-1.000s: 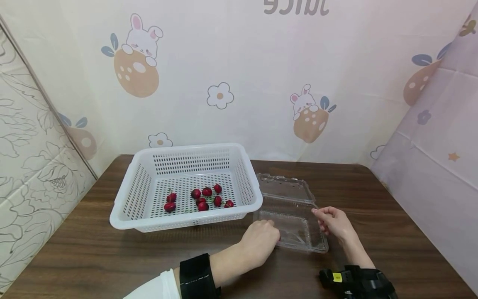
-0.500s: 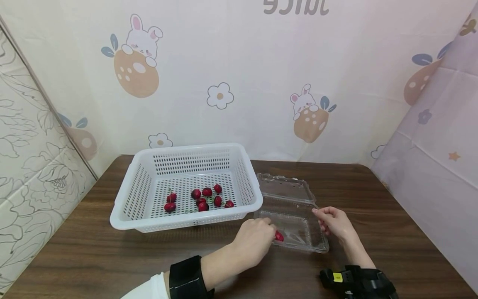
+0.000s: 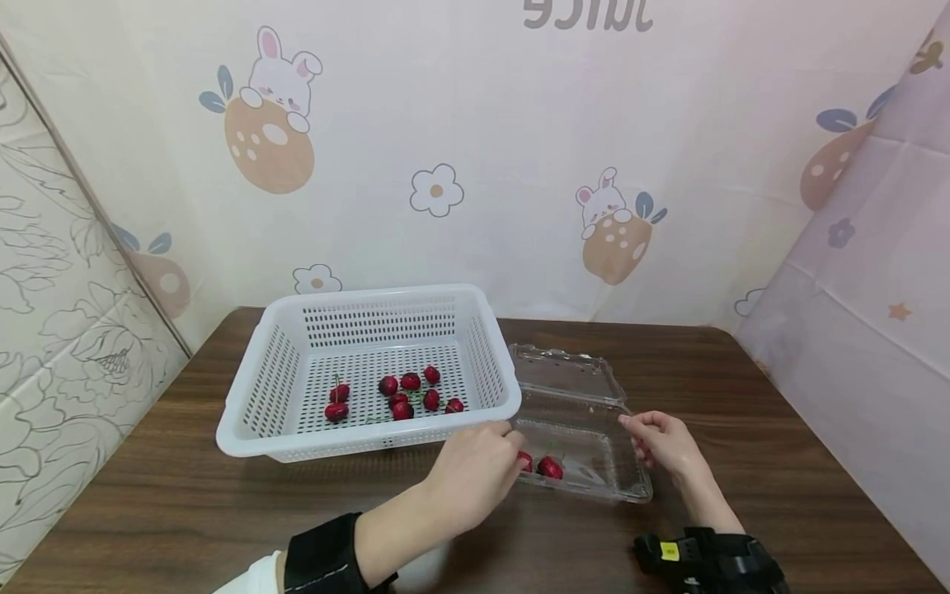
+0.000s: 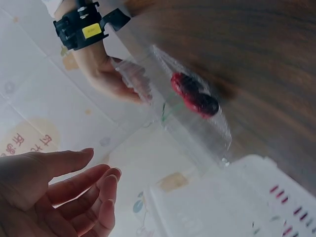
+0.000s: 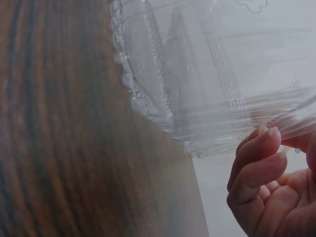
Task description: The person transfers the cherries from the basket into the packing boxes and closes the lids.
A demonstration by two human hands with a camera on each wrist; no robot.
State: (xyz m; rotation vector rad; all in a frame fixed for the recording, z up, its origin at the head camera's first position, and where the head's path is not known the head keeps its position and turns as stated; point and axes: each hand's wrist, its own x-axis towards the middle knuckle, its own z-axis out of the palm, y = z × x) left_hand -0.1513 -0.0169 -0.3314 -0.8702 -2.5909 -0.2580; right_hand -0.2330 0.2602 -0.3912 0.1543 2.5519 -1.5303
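Observation:
In the head view a clear plastic clamshell box (image 3: 590,441) lies on the table with its lid folded back. Two red cherries (image 3: 550,468) sit in its near left corner, one partly behind my left hand (image 3: 471,474). That hand is between the box and the white basket; the left wrist view shows its fingers loosely bent, with nothing between them. My right hand (image 3: 663,445) pinches the right rim of the box between thumb and fingers, as the right wrist view also shows. Several more cherries (image 3: 403,410) lie on the floor of the perforated basket (image 3: 256,412).
The white basket stands left of the box, its right rim overhanging the box's left side. Brown wooden table (image 3: 185,503) surrounds both. A printed curtain (image 3: 512,247) hangs along the table's back edge.
My left hand has drawn back leftward out of the box, bringing two cherries there into sight. My right hand keeps hold of the rim, and the basket has not moved.

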